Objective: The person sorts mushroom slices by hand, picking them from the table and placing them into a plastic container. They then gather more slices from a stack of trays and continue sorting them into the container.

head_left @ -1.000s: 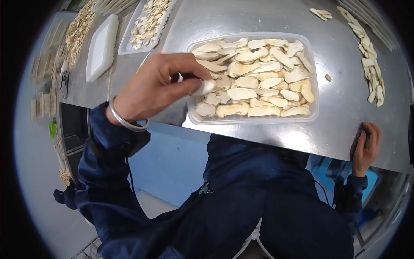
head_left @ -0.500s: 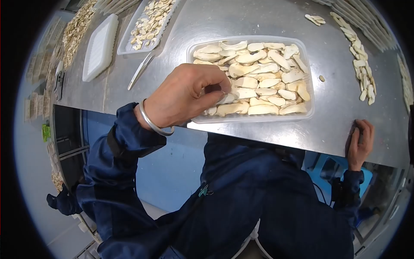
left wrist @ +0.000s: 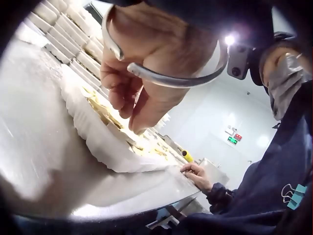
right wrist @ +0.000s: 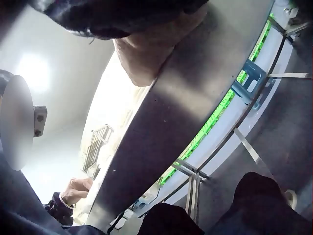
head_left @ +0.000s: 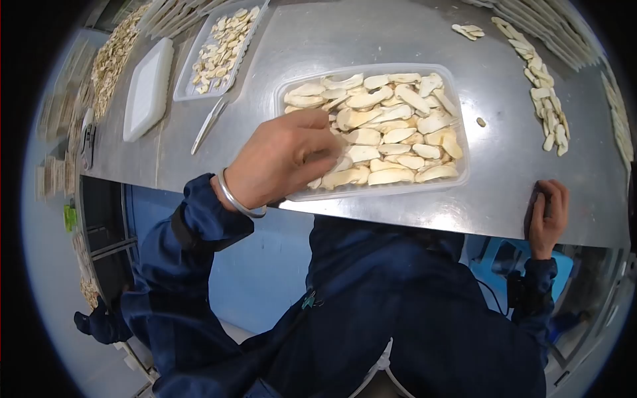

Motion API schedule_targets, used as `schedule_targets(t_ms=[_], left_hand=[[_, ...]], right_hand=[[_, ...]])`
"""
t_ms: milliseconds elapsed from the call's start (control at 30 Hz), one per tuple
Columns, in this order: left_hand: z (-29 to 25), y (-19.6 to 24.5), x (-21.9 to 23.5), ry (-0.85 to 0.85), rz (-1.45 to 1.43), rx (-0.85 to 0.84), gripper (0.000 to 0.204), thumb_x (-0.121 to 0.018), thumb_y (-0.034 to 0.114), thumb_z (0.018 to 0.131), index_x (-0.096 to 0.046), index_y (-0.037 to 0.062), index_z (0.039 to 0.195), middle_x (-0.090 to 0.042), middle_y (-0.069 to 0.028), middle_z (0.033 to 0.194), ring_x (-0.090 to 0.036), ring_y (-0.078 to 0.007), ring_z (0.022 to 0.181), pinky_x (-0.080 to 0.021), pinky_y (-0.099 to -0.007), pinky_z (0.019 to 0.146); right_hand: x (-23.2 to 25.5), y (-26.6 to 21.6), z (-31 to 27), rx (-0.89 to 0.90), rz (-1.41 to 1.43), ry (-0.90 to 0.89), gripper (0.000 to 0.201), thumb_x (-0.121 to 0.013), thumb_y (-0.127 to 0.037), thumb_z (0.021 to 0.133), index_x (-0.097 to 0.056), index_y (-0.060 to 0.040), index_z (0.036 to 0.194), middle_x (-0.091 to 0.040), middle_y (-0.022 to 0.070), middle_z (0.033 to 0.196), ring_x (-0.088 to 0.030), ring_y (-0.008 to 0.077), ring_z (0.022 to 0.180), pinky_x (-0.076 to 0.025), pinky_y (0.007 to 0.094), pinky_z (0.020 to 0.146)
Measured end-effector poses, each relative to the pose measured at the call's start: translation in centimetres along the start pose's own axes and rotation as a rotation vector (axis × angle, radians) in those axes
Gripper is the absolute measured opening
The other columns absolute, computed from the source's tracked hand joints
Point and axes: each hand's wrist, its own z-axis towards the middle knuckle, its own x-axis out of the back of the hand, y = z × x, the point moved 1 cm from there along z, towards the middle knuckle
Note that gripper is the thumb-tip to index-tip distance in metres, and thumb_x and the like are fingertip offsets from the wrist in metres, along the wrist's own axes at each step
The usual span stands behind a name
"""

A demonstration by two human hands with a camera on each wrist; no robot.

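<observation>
A clear plastic tray [head_left: 462, 129] on the metal table holds rows of pale mushroom slices [head_left: 398, 136], laid side by side. Over its near left part is my left hand [head_left: 282, 156], with a silver bangle at the wrist. Its bent fingers and thumb stand slightly apart, right at a slice [head_left: 346, 163]. The left wrist view shows the fingertips [left wrist: 138, 128] close over the slices, with no slice visible between them. My right hand [head_left: 549, 215] rests on the table's front edge at the right, loosely curled and holding nothing.
Beyond my left hand lie a slim silver tool [head_left: 209, 126], a white tray [head_left: 149, 89] and another tray [head_left: 257, 46] of small slices. A line of slices [head_left: 541, 93] runs along the right side, with a small group [head_left: 468, 31] nearby. One small brown piece [head_left: 481, 122] lies beside the filled tray.
My left hand has brought a slice from the tray's left edge down to the near left rows; its fingers now stand apart there. The right hand stays at the table edge.
</observation>
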Motion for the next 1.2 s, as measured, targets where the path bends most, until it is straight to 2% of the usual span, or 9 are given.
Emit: schedule_targets(t_ms=[167, 267, 433, 500, 667, 800, 1067, 1167, 1200], left_hand=[[0.7, 0.6, 0.5, -0.037, 0.034, 0.01, 0.012, -0.071, 0.01, 0.078, -0.064, 0.0036, 0.085, -0.056, -0.0104, 0.082, -0.058, -0.03, 0.076, -0.049, -0.0374, 0.067], [2.5, 1.3, 3.0, 0.066, 0.002, -0.011, 0.013, -0.071, 0.003, 0.078, -0.065, 0.0021, 0.09, -0.058, -0.0097, 0.083, -0.06, -0.0236, 0.076, -0.049, -0.0332, 0.066], [9.9, 2.5, 6.7, 0.22, 0.247, -0.172, 0.012, -0.066, 0.003, 0.083, -0.066, -0.0001, 0.095, -0.062, -0.0099, 0.079, -0.061, -0.0206, 0.067, -0.05, -0.0308, 0.062], [13.3, 2.3, 7.2, 0.123, 0.285, -0.152, 0.016, -0.064, 0.005, 0.086, -0.066, -0.0018, 0.101, -0.066, -0.0101, 0.087, -0.062, -0.0182, 0.073, -0.05, -0.0295, 0.067], [22.1, 1.2, 5.4, 0.002, 0.347, -0.26, 0.023, -0.064, 0.011, 0.087, -0.068, -0.0023, 0.105, -0.07, -0.0143, 0.093, -0.067, -0.0216, 0.076, -0.053, -0.0327, 0.071], [28.1, 0.9, 2.2, -0.008, 0.43, -0.3, 0.023, -0.064, 0.016, 0.088, -0.07, -0.0041, 0.097, -0.069, -0.0169, 0.081, -0.065, -0.0252, 0.068, -0.052, -0.0331, 0.068], [33.8, -0.8, -2.2, -0.086, 0.535, -0.134, 0.035, -0.066, 0.033, 0.087, -0.072, -0.0015, 0.089, -0.068, -0.0155, 0.074, -0.064, -0.0248, 0.064, -0.052, -0.034, 0.067], [34.3, -1.4, -2.5, -0.059, 0.502, -0.089, 0.032, -0.066, 0.03, 0.089, -0.071, -0.0014, 0.092, -0.07, -0.0123, 0.079, -0.064, -0.02, 0.068, -0.052, -0.0313, 0.069], [34.5, -1.4, -2.6, -0.025, 0.372, -0.014, 0.022, -0.073, 0.023, 0.071, -0.07, 0.0015, 0.075, -0.066, -0.0162, 0.068, -0.065, -0.0283, 0.066, -0.05, -0.0374, 0.062]], right_hand=[[0.4, -1.1, 0.5, -0.009, -0.017, 0.021, 0.02, -0.056, 0.005, 0.081, -0.062, 0.0013, 0.099, -0.057, 0.0167, 0.104, -0.059, 0.0317, 0.094, -0.048, 0.0357, 0.083], [0.5, -1.2, 0.6, -0.02, -0.012, 0.026, 0.018, -0.057, 0.005, 0.08, -0.062, 0.002, 0.097, -0.057, 0.0166, 0.102, -0.058, 0.0319, 0.093, -0.048, 0.0367, 0.081], [0.7, -1.2, 0.7, -0.025, 0.02, 0.037, 0.019, -0.056, 0.006, 0.078, -0.061, 0.0023, 0.096, -0.057, 0.0167, 0.101, -0.058, 0.032, 0.091, -0.048, 0.0376, 0.08], [0.7, -1.1, 0.8, -0.016, 0.025, 0.045, 0.019, -0.056, 0.006, 0.077, -0.061, 0.0026, 0.096, -0.057, 0.0167, 0.1, -0.058, 0.0321, 0.09, -0.048, 0.038, 0.079], [0.8, -0.8, 0.8, -0.023, 0.078, 0.058, 0.021, -0.056, 0.007, 0.074, -0.061, 0.0035, 0.094, -0.058, 0.0169, 0.096, -0.057, 0.0317, 0.088, -0.048, 0.0377, 0.078], [0.5, -0.4, 0.5, -0.051, 0.1, 0.074, 0.022, -0.056, 0.007, 0.073, -0.061, 0.0031, 0.094, -0.059, 0.017, 0.096, -0.057, 0.031, 0.086, -0.048, 0.0374, 0.075], [0.7, 0.1, 0.6, -0.032, 0.151, 0.047, 0.03, -0.055, 0.011, 0.072, -0.06, 0.0023, 0.101, -0.059, 0.0176, 0.098, -0.057, 0.0304, 0.085, -0.048, 0.0364, 0.074], [0.7, 0.0, 0.7, -0.043, 0.134, 0.028, 0.032, -0.055, 0.012, 0.072, -0.06, 0.0021, 0.102, -0.058, 0.0177, 0.099, -0.057, 0.0306, 0.085, -0.047, 0.0363, 0.074], [0.6, -0.1, 0.6, -0.047, 0.132, 0.027, 0.032, -0.055, 0.012, 0.072, -0.06, 0.002, 0.102, -0.058, 0.0177, 0.099, -0.057, 0.0307, 0.085, -0.047, 0.0363, 0.074]])
